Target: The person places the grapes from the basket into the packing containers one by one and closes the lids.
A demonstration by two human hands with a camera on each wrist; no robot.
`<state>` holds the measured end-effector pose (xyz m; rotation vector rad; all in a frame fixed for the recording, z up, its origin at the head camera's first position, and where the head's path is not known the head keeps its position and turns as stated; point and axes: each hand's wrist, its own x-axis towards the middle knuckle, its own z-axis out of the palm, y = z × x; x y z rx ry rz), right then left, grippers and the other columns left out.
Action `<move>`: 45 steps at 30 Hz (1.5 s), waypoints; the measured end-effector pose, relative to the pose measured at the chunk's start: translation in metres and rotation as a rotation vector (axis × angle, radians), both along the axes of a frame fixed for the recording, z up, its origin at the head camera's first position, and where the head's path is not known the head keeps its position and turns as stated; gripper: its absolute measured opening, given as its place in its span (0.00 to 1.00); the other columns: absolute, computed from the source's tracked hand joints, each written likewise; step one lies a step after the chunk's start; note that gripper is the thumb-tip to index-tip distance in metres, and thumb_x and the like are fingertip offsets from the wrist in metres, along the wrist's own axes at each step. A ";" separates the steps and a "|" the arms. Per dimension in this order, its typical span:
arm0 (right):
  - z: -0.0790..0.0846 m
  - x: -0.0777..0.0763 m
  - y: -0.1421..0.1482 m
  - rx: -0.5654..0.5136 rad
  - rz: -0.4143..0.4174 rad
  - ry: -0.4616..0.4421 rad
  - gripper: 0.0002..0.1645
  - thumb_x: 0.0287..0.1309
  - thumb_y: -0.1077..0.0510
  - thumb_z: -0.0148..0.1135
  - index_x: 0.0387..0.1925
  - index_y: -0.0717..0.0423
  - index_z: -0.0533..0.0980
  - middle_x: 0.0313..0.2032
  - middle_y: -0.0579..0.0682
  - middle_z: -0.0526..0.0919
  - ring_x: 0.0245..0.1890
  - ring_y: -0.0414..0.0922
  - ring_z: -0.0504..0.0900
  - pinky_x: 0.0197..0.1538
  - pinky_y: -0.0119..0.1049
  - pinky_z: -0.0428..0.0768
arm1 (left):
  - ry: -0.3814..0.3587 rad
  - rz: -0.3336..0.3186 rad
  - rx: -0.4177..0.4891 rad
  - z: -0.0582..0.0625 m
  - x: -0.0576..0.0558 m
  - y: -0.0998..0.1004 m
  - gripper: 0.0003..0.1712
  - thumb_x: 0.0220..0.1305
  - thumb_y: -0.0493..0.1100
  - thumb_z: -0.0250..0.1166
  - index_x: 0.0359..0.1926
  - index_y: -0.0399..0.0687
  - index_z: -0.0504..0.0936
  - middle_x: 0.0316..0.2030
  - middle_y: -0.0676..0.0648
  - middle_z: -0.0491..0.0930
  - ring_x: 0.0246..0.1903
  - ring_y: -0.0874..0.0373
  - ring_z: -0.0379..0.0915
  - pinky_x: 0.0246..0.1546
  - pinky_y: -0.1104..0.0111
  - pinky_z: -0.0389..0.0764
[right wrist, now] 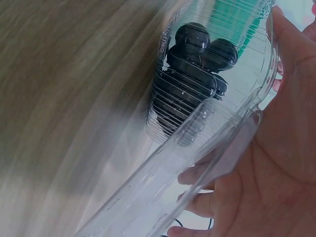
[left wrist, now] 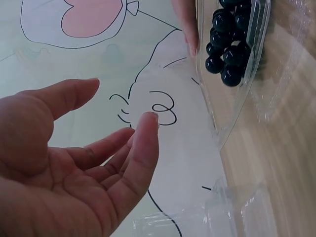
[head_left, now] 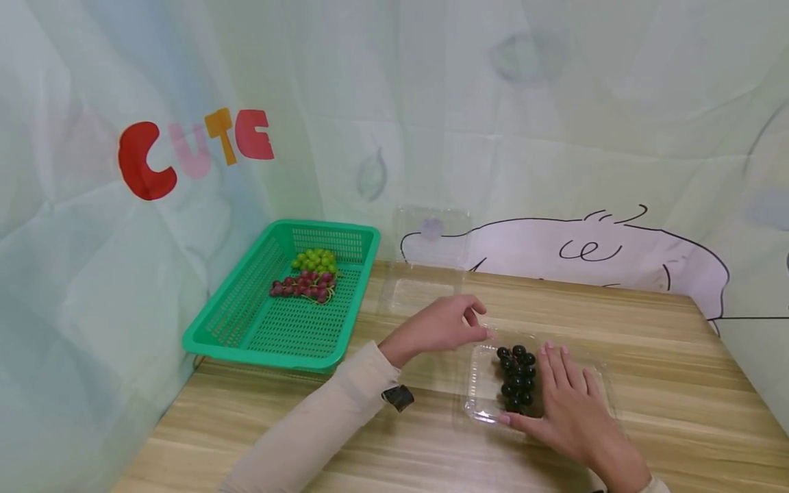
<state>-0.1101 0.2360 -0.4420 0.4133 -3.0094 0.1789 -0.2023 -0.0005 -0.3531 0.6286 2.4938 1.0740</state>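
Observation:
A bunch of black grapes (head_left: pixel 518 376) lies inside a clear plastic clamshell box (head_left: pixel 478 390) on the table. My right hand (head_left: pixel 570 414) is spread over the right side of this box, fingers straight and thumb at its near edge. In the right wrist view, the palm faces the clear plastic, and a lid-like panel (right wrist: pixel 163 182) slants away from the grapes. My left hand (head_left: pixel 442 325) hovers by the box's far left corner with fingers loosely bent. The left wrist view shows nothing between its thumb and fingers.
At the left stands a green plastic basket (head_left: pixel 351 329) with red grapes (head_left: pixel 305 286) and green grapes (head_left: pixel 316 260) in it. Another clear clamshell box (head_left: pixel 422 291) stands with its lid raised near the back wall. Printed cloth (head_left: pixel 555 137) encloses the wooden table (head_left: pixel 666 404).

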 end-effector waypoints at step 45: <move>0.000 0.000 -0.001 -0.032 -0.005 -0.032 0.76 0.41 0.13 0.48 0.74 0.63 0.43 0.74 0.63 0.45 0.73 0.63 0.46 0.65 0.68 0.50 | 0.117 0.184 0.131 0.034 -0.042 -0.110 0.22 0.64 0.53 0.62 0.56 0.52 0.74 0.45 0.47 0.76 0.41 0.54 0.77 0.37 0.59 0.83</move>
